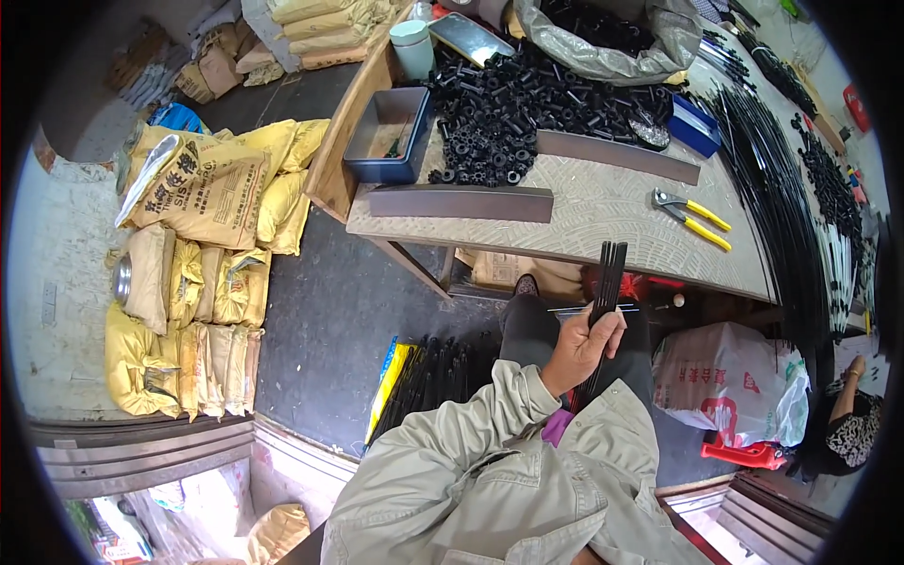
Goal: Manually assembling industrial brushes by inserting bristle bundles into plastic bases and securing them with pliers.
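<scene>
My left hand (579, 350) is closed around a bundle of thin black strips (612, 268), held nearly upright above my lap. The bundle's upper ends stick out past my fingers, and its lower part runs down toward the grey-green jacket. Behind the fist, a thin pale rod crosses sideways; whether I hold it too cannot be made out. Of my right hand, only what seems a sliver of skin (586, 557) shows at the lower edge, with its fingers hidden. Nearest beyond the bundle is the table edge, where yellow-handled pliers (704, 226) lie.
The table (603, 212) bears a heap of small black parts (499, 113), a blue bin (386, 141) and long black strips (772, 179). Stacked sacks (207, 188) stand left. A white plastic bag (725, 377) sits right, near another person's arm (847, 381). More black strips (433, 381) lie on the floor.
</scene>
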Tool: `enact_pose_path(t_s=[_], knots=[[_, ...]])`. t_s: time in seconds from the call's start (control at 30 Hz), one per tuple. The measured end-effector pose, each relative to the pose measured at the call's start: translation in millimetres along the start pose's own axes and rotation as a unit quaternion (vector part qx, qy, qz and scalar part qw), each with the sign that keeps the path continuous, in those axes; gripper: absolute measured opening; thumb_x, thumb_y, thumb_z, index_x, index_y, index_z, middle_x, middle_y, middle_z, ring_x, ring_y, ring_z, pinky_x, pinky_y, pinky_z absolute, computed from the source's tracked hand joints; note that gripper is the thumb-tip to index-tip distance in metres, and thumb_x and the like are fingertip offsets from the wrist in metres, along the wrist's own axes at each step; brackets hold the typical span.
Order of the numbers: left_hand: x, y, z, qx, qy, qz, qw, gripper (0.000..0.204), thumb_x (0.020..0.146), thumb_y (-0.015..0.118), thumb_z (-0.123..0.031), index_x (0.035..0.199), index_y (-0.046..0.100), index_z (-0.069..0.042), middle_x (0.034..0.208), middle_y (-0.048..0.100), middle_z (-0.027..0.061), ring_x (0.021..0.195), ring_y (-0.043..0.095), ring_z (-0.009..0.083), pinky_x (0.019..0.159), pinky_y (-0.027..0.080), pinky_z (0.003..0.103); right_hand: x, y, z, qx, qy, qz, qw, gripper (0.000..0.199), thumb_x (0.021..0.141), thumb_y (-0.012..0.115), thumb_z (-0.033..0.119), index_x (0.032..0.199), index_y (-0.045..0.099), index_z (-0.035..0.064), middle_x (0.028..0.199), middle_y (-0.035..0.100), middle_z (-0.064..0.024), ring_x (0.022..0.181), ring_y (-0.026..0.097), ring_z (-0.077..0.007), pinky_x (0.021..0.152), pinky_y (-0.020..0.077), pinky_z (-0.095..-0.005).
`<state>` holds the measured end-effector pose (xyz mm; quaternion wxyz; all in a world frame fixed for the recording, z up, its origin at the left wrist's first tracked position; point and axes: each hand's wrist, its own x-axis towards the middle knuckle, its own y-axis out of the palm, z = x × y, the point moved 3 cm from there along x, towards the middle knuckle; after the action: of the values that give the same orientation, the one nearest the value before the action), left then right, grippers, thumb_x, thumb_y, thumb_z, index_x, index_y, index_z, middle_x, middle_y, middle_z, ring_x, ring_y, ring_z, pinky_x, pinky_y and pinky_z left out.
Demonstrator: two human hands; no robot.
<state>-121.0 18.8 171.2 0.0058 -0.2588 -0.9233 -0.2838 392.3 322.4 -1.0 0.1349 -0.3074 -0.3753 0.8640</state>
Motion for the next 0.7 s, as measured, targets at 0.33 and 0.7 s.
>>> enact_pose_path(t_s=[0.33,0.7], knots=[[3,3,0,0.014,-0.007,-0.03,0.999,0.024,0.095,0.041,-0.022,0.083,0.05,-0.002,0.065,0.047,0.0008,0.056,0.044,0.0061,0.05,0.038,0.02,219,-193,487,0.303,-0.257,-0.126,0.909,0.039,0.078,0.054,0.016,0.113,0.05,0.0003,0.093,0.055,-0.0019,0.076,0.048,-0.0066,0.067,0.038,-0.0188],[4,17,1,0.072,-0.04,-0.079,0.994,0.022,0.094,0.041,-0.019,0.085,0.05,0.0,0.065,0.049,0.0024,0.056,0.046,0.0076,0.053,0.039,0.021,406,-74,840,0.22,-0.502,0.235,0.803,0.03,0.079,0.058,0.009,0.107,0.055,-0.0028,0.086,0.06,-0.0047,0.067,0.056,-0.0094,0.064,0.0488,-0.0213]])
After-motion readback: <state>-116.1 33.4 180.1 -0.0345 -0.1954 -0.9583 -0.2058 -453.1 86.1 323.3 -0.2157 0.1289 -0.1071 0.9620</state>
